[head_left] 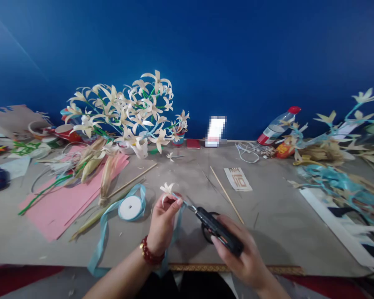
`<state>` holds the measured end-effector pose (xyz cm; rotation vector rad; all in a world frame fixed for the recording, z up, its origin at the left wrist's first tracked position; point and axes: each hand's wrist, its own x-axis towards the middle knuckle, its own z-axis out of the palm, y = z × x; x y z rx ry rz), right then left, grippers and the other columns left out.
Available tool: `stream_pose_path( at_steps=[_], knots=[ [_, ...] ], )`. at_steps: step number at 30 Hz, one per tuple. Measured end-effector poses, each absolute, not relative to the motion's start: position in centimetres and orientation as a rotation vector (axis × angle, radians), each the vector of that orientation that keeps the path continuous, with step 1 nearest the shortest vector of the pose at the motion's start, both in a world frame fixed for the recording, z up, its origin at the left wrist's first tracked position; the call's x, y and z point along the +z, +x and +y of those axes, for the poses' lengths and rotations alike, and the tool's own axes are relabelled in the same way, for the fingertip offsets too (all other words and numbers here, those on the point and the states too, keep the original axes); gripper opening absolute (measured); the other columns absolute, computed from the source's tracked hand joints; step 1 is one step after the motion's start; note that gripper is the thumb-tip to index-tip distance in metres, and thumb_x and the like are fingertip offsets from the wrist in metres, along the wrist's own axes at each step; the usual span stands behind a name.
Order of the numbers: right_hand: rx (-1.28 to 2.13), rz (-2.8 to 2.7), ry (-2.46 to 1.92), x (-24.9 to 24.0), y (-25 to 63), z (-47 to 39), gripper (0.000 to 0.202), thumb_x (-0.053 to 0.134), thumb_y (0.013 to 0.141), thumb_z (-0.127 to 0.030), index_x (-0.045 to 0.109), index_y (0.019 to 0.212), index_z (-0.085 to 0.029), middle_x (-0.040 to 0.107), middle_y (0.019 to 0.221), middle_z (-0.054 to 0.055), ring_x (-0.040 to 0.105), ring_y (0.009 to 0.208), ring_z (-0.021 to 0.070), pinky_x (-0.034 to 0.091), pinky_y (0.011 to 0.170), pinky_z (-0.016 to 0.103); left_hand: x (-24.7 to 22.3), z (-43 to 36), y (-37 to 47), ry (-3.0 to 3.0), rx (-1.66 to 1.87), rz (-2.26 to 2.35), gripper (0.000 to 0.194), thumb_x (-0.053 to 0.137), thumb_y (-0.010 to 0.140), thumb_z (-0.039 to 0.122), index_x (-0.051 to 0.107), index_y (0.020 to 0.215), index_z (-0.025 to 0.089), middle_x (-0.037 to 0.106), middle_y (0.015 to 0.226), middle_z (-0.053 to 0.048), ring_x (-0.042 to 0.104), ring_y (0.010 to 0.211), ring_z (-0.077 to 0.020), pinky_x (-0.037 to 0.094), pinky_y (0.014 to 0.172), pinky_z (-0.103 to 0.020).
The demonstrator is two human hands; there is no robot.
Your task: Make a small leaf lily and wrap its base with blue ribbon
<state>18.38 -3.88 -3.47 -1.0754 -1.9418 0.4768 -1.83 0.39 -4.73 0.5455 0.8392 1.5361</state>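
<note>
Pinched in my left hand (166,216) is the stem of a small white flower (167,189), its petals showing above my fingers. My right hand (241,253) is wrapped round a black glue gun (220,230), whose metal tip points at the flower's blue-wrapped stem (187,202), just right of my left fingertips. Light blue ribbon hangs below my left hand. To its left lies a white ribbon spool (130,207) with blue ribbon running off toward the table's front edge.
White flowers (140,118) stand in cups at the back. Pink paper (59,207) and husks lie left. Wooden sticks (226,193) and a printed card (237,179) lie ahead. A bottle (276,126), blue ribbon and a white tray (333,228) are right.
</note>
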Motion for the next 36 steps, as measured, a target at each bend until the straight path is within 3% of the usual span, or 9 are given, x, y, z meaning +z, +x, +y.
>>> stream_pose_path(
  at_steps=[4,13,21,36],
  knots=[
    [0.394,-2.051,-1.019,-3.2,17.1,-3.6,0.022,0.055,0.087,-0.015,0.057,0.109,-0.022,0.071,0.095,0.009,0.071,0.085,0.0242,0.059,0.067,0.029,-4.5,0.4,-1.9,0.555,1.528,0.844,0.015,0.083,0.071,0.022,0.069,0.074,0.019,0.066,0.080,0.000,0.057,0.078,-0.0122,0.045,0.079,-0.023],
    [0.268,-2.135,-1.039,-4.5,16.9,-3.6,0.032,0.052,0.089,-0.023,0.051,0.121,-0.017,0.069,0.101,0.013,0.072,0.086,0.0252,0.060,0.070,0.031,-4.5,0.4,-2.0,0.554,1.541,0.832,0.014,0.081,0.073,0.021,0.067,0.075,0.018,0.064,0.079,0.000,0.056,0.078,-0.0125,0.044,0.077,-0.023],
    [0.344,-2.172,-1.098,-5.3,17.0,-3.3,0.027,0.053,0.089,-0.028,0.053,0.114,-0.018,0.069,0.099,0.014,0.071,0.083,0.0259,0.059,0.069,0.033,-4.3,0.3,-1.9,0.535,1.533,0.847,0.017,0.082,0.071,0.023,0.066,0.074,0.018,0.063,0.076,0.001,0.056,0.077,-0.0129,0.045,0.076,-0.024],
    [0.381,-2.182,-1.133,-5.5,16.5,-3.2,0.019,0.049,0.085,-0.019,0.053,0.103,-0.020,0.068,0.090,0.011,0.068,0.075,0.0249,0.057,0.063,0.032,-4.6,0.4,-1.9,0.528,1.512,0.861,0.015,0.080,0.075,0.022,0.065,0.077,0.018,0.062,0.078,0.001,0.055,0.076,-0.0120,0.044,0.075,-0.023]
  ],
)
